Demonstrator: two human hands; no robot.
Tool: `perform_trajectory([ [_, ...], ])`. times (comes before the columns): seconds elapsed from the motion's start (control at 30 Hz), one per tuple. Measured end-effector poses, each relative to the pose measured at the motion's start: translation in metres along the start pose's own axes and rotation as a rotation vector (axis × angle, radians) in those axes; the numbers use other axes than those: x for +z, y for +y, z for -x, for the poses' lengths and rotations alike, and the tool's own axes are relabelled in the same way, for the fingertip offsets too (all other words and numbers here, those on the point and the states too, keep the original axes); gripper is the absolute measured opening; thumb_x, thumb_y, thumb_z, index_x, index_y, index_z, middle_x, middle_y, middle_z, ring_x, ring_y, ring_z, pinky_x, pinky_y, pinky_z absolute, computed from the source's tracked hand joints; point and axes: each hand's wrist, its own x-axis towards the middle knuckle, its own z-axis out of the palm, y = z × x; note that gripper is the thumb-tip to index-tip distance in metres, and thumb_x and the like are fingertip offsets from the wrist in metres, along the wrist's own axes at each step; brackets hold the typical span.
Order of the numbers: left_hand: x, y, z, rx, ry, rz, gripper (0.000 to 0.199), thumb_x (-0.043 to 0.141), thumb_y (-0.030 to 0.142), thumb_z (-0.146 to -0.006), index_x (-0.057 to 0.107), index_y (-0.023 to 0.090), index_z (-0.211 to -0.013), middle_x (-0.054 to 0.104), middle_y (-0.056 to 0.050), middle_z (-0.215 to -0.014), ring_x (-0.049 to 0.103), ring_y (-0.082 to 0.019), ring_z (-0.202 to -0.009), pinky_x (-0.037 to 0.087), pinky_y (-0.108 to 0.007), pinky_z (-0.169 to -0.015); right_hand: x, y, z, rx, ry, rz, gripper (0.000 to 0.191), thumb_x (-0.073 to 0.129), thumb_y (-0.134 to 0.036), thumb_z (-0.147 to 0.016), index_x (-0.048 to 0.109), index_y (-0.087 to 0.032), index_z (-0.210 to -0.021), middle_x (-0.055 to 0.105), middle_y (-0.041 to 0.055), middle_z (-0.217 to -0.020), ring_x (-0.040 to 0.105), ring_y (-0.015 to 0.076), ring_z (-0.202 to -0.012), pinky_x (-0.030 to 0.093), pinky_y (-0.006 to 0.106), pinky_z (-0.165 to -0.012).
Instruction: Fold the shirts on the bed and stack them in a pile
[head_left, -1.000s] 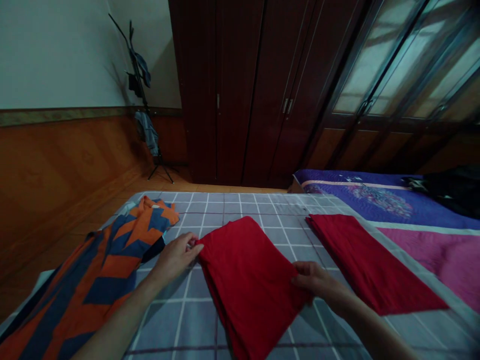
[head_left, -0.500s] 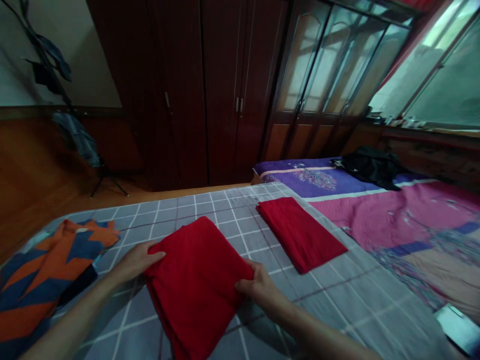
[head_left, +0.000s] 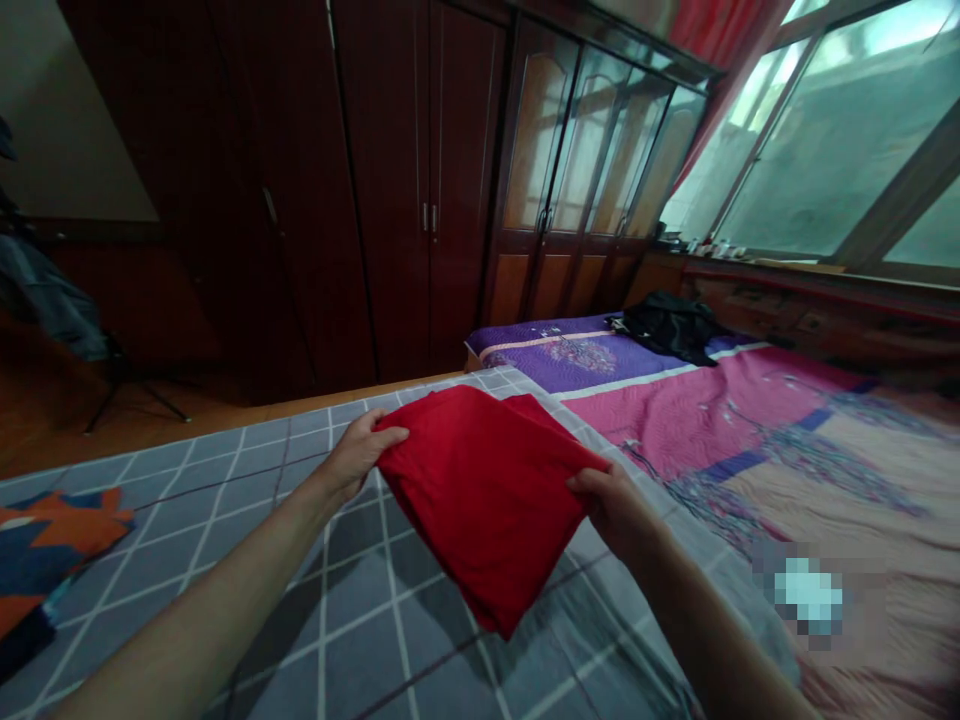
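Observation:
Between my two hands hangs a folded red cloth (head_left: pixel 487 490), held by its left and right corners just above the bed. My left hand (head_left: pixel 361 450) pinches the left corner, thumb on top. At the opposite corner my right hand (head_left: pixel 611 500) is closed in the same way. Behind the held cloth, a second folded red cloth (head_left: pixel 534 406) lies on the bed, mostly hidden, with only its far edge showing. Both rest over a grey checked bedsheet (head_left: pixel 285 560).
An orange and blue garment (head_left: pixel 75 535) lies at the left. To the right is a bed with a purple and pink cover (head_left: pixel 645 410), a black garment (head_left: pixel 667 325) on it. Dark wardrobes (head_left: pixel 390 200) line the back; a stand with hanging clothes (head_left: pixel 56 300) is far left.
My hands have lifted the held red cloth and carried it right, over the second folded cloth, which it now mostly covers from view. The camera has turned right.

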Motion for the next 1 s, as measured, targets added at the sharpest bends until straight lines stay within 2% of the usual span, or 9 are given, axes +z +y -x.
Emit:
perform_trajectory([
  [0.13,0.058,0.006,-0.046,0.044,-0.046,0.086,0.038,0.072,0.024,-0.057,0.057,0.014,-0.090,0.066,-0.002,-0.082,0.060,-0.014,-0.066,0.046,-0.023,-0.061,-0.051,-0.006,-0.026,0.007,0.110,-0.058,0.020,0.060,-0.014,-0.048,0.065,-0.015,-0.067,0.066,0.0002,-0.061,0.057,0.0140,-0.053,0.047,0.024,-0.054],
  [0.23,0.096,0.003,-0.077,0.053,-0.041,0.091,0.032,0.071,0.019,-0.056,0.058,0.014,-0.086,0.065,-0.001,-0.079,0.059,-0.013,-0.064,0.044,-0.022,-0.058,-0.082,0.001,-0.044,0.010,0.154,-0.054,0.017,0.059,-0.015,-0.049,0.064,-0.016,-0.065,0.066,-0.0001,-0.060,0.056,0.0135,-0.050,0.047,0.024,-0.052],
  [0.37,0.127,-0.016,-0.109,0.016,0.003,0.070,0.024,0.071,0.012,-0.063,0.058,0.013,-0.083,0.063,0.000,-0.073,0.056,-0.010,-0.058,0.042,-0.020,-0.055,-0.103,0.024,-0.058,0.048,0.168,-0.039,0.018,0.057,-0.020,-0.052,0.064,-0.017,-0.068,0.068,0.0031,-0.064,0.061,0.0180,-0.057,0.050,0.029,-0.058],
  [0.5,0.135,-0.045,-0.129,-0.070,0.051,0.004,0.011,0.065,0.019,-0.081,0.058,0.012,-0.085,0.059,0.001,-0.073,0.054,-0.008,-0.057,0.045,-0.022,-0.055,-0.111,0.045,-0.065,0.120,0.180,-0.011,0.021,0.057,-0.022,-0.053,0.064,-0.016,-0.072,0.066,0.0035,-0.061,0.059,0.0185,-0.051,0.047,0.029,-0.050],
  [0.6,0.133,-0.059,-0.137,-0.120,0.067,-0.032,0.017,0.057,0.029,-0.089,0.059,0.012,-0.092,0.060,0.000,-0.080,0.057,-0.010,-0.063,0.050,-0.025,-0.058,-0.115,0.050,-0.069,0.145,0.200,-0.006,0.019,0.057,-0.023,-0.052,0.062,-0.017,-0.070,0.063,0.0021,-0.058,0.055,0.0167,-0.047,0.044,0.028,-0.046],
  [0.73,0.130,-0.067,-0.146,-0.112,0.049,-0.072,0.020,0.056,0.030,-0.090,0.059,0.012,-0.099,0.062,-0.002,-0.087,0.060,-0.011,-0.068,0.052,-0.027,-0.062,-0.123,0.050,-0.075,0.126,0.258,0.003,0.016,0.055,-0.024,-0.051,0.057,-0.019,-0.066,0.060,0.0003,-0.055,0.055,0.0164,-0.051,0.045,0.027,-0.049],
  [0.87,0.125,-0.078,-0.149,-0.114,0.045,-0.196,0.022,0.057,0.029,-0.090,0.059,0.012,-0.103,0.062,-0.005,-0.095,0.061,-0.014,-0.078,0.053,-0.031,-0.068,-0.128,0.057,-0.079,0.154,0.356,0.069,0.009,0.053,-0.026,-0.052,0.049,-0.021,-0.059,0.045,-0.0034,-0.042,0.041,0.0125,-0.036,0.032,0.024,-0.035],
  [1.0,0.121,-0.092,-0.145,-0.096,0.077,-0.336,0.024,0.057,0.030,-0.090,0.058,0.013,-0.106,0.061,-0.006,-0.102,0.062,-0.017,-0.085,0.053,-0.035,-0.073,-0.130,0.064,-0.079,0.137,0.444,0.170,0.011,0.053,-0.028,-0.055,0.043,-0.023,-0.056,0.041,-0.0051,-0.040,0.035,0.0109,-0.034,0.027,0.023,-0.033],
])
